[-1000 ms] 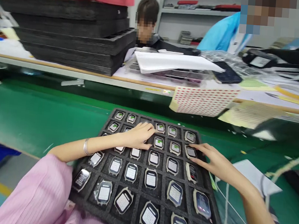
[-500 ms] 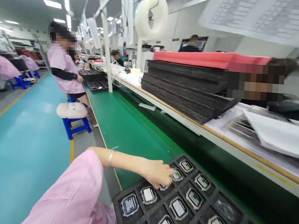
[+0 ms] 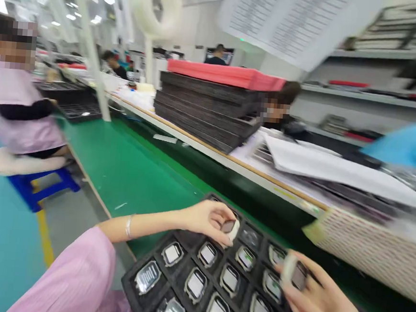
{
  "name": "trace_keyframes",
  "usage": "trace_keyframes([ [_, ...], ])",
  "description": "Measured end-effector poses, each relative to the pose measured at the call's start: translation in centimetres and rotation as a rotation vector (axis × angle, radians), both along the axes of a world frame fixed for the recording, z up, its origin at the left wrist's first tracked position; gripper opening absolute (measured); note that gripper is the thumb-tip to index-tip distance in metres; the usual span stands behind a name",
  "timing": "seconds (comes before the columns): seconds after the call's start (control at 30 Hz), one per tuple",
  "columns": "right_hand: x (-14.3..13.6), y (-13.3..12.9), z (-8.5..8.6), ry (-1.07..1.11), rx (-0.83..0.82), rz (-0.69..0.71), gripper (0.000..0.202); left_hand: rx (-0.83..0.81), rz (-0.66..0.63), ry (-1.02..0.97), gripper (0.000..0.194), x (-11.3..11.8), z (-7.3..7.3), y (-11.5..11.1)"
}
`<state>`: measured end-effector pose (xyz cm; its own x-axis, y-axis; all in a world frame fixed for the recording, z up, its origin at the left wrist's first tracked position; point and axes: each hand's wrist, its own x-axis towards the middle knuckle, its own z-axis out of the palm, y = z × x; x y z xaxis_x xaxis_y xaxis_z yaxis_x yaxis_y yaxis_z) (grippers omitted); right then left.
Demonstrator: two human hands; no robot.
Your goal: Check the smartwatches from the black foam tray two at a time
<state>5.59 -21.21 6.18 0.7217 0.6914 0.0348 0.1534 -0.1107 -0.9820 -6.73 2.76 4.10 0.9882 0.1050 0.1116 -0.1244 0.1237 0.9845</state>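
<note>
Held in the fingers of my left hand (image 3: 201,219) is a smartwatch case (image 3: 229,228), over the far part of a black foam tray (image 3: 170,279). My right hand (image 3: 326,304) grips another smartwatch case (image 3: 295,274) above the tray's right side, blurred by motion. Several cases with pale screens rest in the compartments, among them one watch case (image 3: 196,285) near the middle. Clear film covers a case (image 3: 147,277) at the left corner. A far compartment (image 3: 250,236) shows only something clear and shiny. My right hand hides part of the tray's right end.
The tray stands on a green bench (image 3: 121,156). Along its far side runs a raised shelf (image 3: 202,143) bearing stacked black trays (image 3: 201,105) with pink foam (image 3: 225,74) on top. A person in pink (image 3: 13,107) is at the left, and another person's head (image 3: 286,97) shows behind the stack.
My view has turned right. My left hand has lifted a watch case and holds it over the tray. My right hand has come into view with another case.
</note>
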Motion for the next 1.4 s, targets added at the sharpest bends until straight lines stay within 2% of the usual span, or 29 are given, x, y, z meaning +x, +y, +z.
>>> trace_keyframes([
  [0.1,-1.8,-0.1,0.3,0.108,0.083,-0.005,0.059,-0.182,-0.014,-0.065,0.051,1.2,1.9,-2.4],
  [0.2,-1.7,0.1,-0.2,0.127,0.151,0.02,0.055,-0.225,-0.053,-0.069,0.047,1.9,2.8,-4.0],
  [0.33,-1.8,-0.5,-1.1,0.094,0.199,-0.055,0.035,-0.285,-0.097,0.011,0.044,2.0,1.9,-5.6],
  [0.47,-2.1,-0.5,-1.4,0.054,0.173,-0.091,0.03,-0.288,-0.099,0.127,0.048,2.0,0.1,-6.7],
  [0.57,-2.2,-0.3,-1.5,0.029,0.145,-0.11,0.027,-0.281,-0.084,0.162,0.057,1.9,-0.6,-7.0],
  [0.67,-2.1,-0.4,-1.5,-0.001,0.149,-0.118,0.026,-0.375,-0.113,0.165,0.059,1.8,-0.4,-7.1],
  [0.77,-2.0,-0.7,-1.6,-0.014,0.189,-0.098,0.028,-0.411,-0.102,0.128,0.046,1.7,-0.2,-7.3],
  [0.87,-1.9,-1.1,-1.7,-0.003,0.219,-0.07,0.028,-0.347,-0.084,0.045,0.03,1.8,-0.5,-7.3],
  [1.0,-2.0,-1.3,-1.6,-0.015,0.233,-0.054,0.026,-0.255,-0.108,-0.017,0.028,1.9,-0.9,-7.2],
  [1.1,-2.2,-1.3,-1.5,-0.025,0.23,-0.049,0.025,-0.254,-0.1,-0.018,0.025,1.8,-0.7,-7.2],
  [1.3,-2.2,-1.5,-1.0,-0.009,0.18,-0.072,0.029,-0.417,-0.121,0.0,0.036,1.3,0.0,-7.3],
  [1.4,-2.2,-1.6,-0.9,0.0,0.164,-0.082,0.032,-0.438,-0.127,0.015,0.045,0.9,0.4,-7.5],
])
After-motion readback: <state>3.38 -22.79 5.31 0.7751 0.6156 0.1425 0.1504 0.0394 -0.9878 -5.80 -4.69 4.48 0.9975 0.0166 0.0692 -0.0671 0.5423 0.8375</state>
